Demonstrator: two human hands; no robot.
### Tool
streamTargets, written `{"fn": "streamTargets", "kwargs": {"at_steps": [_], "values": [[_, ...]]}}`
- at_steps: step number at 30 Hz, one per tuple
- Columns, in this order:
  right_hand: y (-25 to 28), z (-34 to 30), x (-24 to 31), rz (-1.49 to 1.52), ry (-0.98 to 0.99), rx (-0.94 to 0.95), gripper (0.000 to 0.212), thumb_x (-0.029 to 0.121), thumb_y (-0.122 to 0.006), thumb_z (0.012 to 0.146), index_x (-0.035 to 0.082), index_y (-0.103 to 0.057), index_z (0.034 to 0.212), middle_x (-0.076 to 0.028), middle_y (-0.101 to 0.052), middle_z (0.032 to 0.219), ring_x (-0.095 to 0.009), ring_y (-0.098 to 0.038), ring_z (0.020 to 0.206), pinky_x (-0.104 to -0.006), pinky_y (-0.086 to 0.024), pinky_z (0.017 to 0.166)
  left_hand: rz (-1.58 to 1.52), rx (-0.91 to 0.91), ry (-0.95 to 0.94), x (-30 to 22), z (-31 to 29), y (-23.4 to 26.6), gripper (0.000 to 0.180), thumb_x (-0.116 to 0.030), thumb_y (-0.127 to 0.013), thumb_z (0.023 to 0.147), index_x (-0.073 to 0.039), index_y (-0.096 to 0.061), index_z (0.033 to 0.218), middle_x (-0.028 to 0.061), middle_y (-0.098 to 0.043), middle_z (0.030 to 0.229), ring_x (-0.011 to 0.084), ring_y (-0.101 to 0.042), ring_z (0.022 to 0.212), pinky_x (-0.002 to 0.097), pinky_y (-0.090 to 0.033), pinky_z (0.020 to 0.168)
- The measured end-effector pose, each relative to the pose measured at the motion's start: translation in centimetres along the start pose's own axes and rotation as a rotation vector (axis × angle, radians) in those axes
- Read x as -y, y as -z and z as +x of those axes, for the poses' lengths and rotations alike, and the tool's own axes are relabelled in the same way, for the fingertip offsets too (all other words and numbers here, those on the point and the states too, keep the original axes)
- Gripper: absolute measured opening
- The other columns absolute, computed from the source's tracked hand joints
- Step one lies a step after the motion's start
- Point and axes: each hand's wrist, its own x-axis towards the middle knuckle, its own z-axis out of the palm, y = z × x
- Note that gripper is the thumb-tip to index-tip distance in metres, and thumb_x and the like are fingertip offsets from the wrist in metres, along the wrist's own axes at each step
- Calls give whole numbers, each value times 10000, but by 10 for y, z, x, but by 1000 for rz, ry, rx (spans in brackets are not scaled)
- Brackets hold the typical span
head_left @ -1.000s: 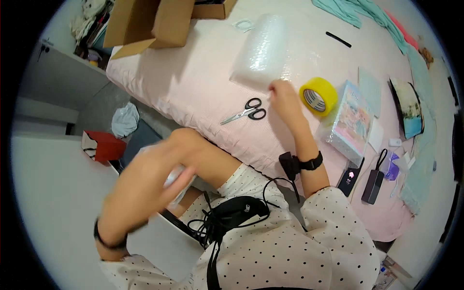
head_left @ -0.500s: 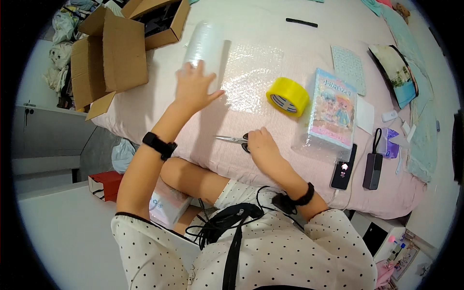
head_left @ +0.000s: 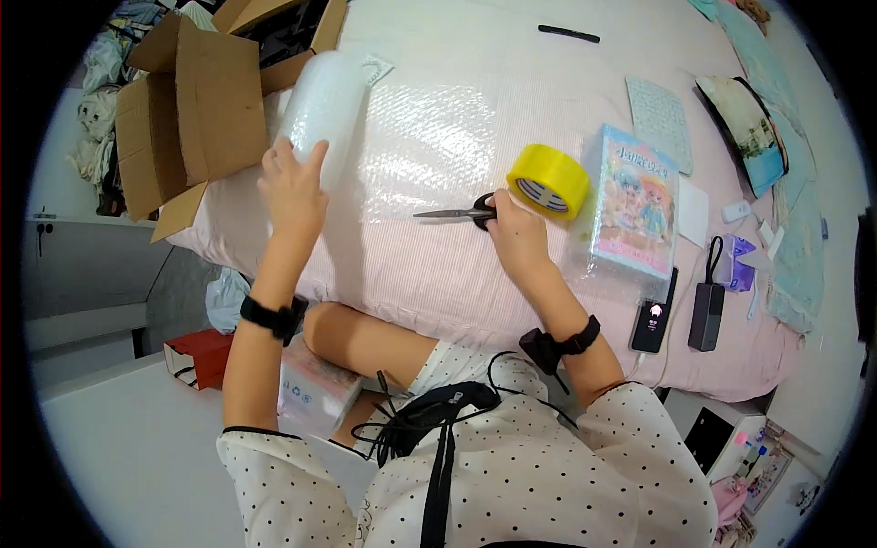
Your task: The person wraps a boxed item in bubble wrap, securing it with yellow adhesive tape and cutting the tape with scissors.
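Note:
My left hand (head_left: 294, 187) rests against the near end of a roll of bubble wrap (head_left: 326, 96), its fingers spread. A loose sheet of bubble wrap (head_left: 425, 146) lies flat to the right of the roll. My right hand (head_left: 521, 233) grips the black handles of a pair of scissors (head_left: 448, 214); the blades point left, just past the sheet's near edge. Close to that hand a yellow roll of tape (head_left: 550, 181) stands tilted. A colourful illustrated box (head_left: 635, 205) wrapped in bubble wrap sits right of the tape.
An open cardboard box (head_left: 215, 100) stands at the left edge of the bed, another behind it. On the right lie a phone (head_left: 652, 315), a power bank (head_left: 705, 315), a purple packet (head_left: 734, 263) and a picture-printed pouch (head_left: 744, 132). A black strip-like object (head_left: 568, 34) lies far back.
The bubble wrap roll and my left hand have moved left, and the sheet has shifted left too. My right hand has lifted the scissors away from me.

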Motion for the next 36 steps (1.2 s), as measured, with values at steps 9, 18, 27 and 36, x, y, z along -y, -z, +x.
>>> {"fn": "streamTargets", "kwargs": {"at_steps": [9, 18, 27, 36], "values": [[20, -57, 12, 557, -380, -57, 163, 57, -616, 818, 0, -551, 956, -129, -652, 799, -177, -622, 636, -277, -494, 611, 325, 95, -106, -43, -80, 13, 591, -260, -703, 709, -175, -497, 1255, 167, -417, 1317, 354, -407, 1194, 569, -407, 853], [7, -120, 37, 1485, -550, 760, 297, 320, -488, 938, 35, -554, 890, -41, -571, 677, -40, -398, 445, -193, -290, 388, -991, 958, 238, -76, -85, -14, 320, -238, -622, 852, 26, -593, 1029, 152, -627, 949, 247, -622, 858, 334, -512, 761], [-33, -106, 63, 1473, -640, 788, 276, 320, -503, 933, 52, -547, 882, -28, -540, 647, -47, -369, 417, -193, -274, 376, -2127, 543, 1147, -72, -117, -36, 238, -87, -591, 882, 102, -576, 1025, 182, -608, 982, 238, -621, 872, 313, -527, 817], [-35, -113, 61, 1425, -651, 777, 247, 292, -511, 932, 50, -557, 920, -11, -544, 648, -42, -379, 422, -191, -283, 379, -2111, 928, 1166, -69, -105, -62, 175, -116, -641, 858, 26, -621, 958, 67, -626, 844, 138, -603, 757, 260, -538, 733]]}}
